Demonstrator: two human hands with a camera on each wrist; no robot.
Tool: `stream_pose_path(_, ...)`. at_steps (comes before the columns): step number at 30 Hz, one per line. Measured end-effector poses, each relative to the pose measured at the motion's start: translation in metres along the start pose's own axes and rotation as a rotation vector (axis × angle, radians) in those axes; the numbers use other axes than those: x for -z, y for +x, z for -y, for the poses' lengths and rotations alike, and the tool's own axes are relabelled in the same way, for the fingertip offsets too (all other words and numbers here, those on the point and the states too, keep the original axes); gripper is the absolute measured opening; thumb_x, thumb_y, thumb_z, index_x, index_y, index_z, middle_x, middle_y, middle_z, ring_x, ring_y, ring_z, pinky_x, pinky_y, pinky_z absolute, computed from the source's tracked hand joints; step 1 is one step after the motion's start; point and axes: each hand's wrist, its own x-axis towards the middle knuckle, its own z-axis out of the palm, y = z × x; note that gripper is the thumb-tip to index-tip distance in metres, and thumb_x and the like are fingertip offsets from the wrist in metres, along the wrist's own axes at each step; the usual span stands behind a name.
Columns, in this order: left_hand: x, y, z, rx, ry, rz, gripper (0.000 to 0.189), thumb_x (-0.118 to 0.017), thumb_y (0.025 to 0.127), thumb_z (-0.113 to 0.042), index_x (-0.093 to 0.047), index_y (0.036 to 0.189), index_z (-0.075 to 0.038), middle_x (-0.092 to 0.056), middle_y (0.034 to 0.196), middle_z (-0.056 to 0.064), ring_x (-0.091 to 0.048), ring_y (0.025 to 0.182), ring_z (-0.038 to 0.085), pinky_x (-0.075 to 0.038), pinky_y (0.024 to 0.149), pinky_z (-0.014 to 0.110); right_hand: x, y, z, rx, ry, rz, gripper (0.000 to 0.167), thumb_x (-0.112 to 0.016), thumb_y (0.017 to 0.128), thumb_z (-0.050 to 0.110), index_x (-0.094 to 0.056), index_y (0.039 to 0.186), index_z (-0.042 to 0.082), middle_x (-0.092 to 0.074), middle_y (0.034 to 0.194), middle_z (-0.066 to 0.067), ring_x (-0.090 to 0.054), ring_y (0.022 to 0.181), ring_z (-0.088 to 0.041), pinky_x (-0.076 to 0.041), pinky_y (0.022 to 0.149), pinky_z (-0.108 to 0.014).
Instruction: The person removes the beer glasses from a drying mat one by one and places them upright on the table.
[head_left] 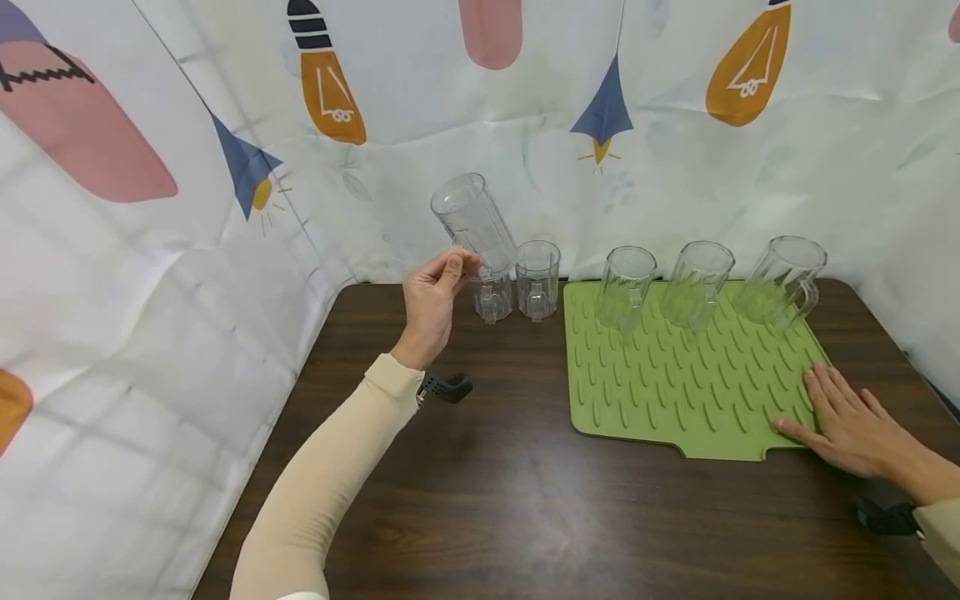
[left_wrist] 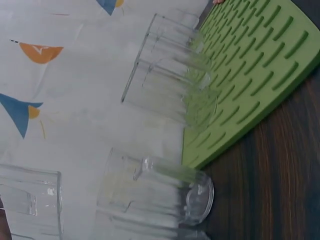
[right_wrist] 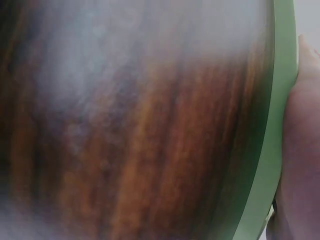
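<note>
My left hand (head_left: 437, 292) grips a clear glass mug (head_left: 480, 223) and holds it tilted, raised at the back left of the table. The fingers are curled at the mug's lower part; its handle is hidden in the head view. Just under and behind it stand two clear mugs, one partly covered (head_left: 492, 302) and one to its right (head_left: 537, 279). In the left wrist view the held mug (left_wrist: 47, 192) is at the lower left. My right hand (head_left: 855, 425) rests flat, fingers straight, on the right edge of a green ribbed mat (head_left: 630, 408).
Three clear mugs stand in a row along the mat's back edge: left (head_left: 626, 287), middle (head_left: 696, 287) and right (head_left: 780, 279), handles toward the right or front. A patterned cloth (head_left: 480, 100) hangs behind the dark wooden table (head_left: 517, 500).
</note>
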Motion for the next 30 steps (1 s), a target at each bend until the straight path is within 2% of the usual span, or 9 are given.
stream_pose_path(8,0.019,0.006,-0.003,-0.017,0.059,-0.037,0.023,-0.058,0.104,-0.012,-0.074,0.103,0.005,-0.078,0.094,-0.005,-0.076,0.097,0.01,-0.06,0.102,0.031,0.0,-0.001,-0.001,-0.007,0.006,0.007,0.107,-0.042,0.105,0.063,0.012,0.157,-0.014,0.018,0.161,-0.042,0.017,0.153,-0.058,-0.009,0.11,-0.084)
stream_pose_path(20,0.052,0.007,0.0,-0.037,0.209,-0.056,0.032,-0.06,0.104,-0.015,-0.069,0.11,0.016,-0.078,0.095,-0.008,-0.076,0.097,0.007,-0.06,0.099,0.027,0.002,-0.002,0.001,-0.01,0.005,0.007,0.106,-0.042,0.106,0.063,0.012,0.158,-0.013,0.019,0.162,-0.04,0.018,0.153,-0.056,-0.006,0.112,-0.084)
stream_pose_path(30,0.074,0.009,0.013,-0.068,0.25,-0.096,0.028,-0.061,0.103,-0.008,-0.069,0.108,0.019,-0.079,0.092,-0.009,-0.076,0.093,0.004,-0.06,0.097,0.024,0.001,-0.001,0.003,-0.005,0.009,0.005,0.106,-0.042,0.106,0.062,0.011,0.158,-0.013,0.018,0.163,-0.039,0.018,0.154,-0.056,-0.004,0.114,-0.083)
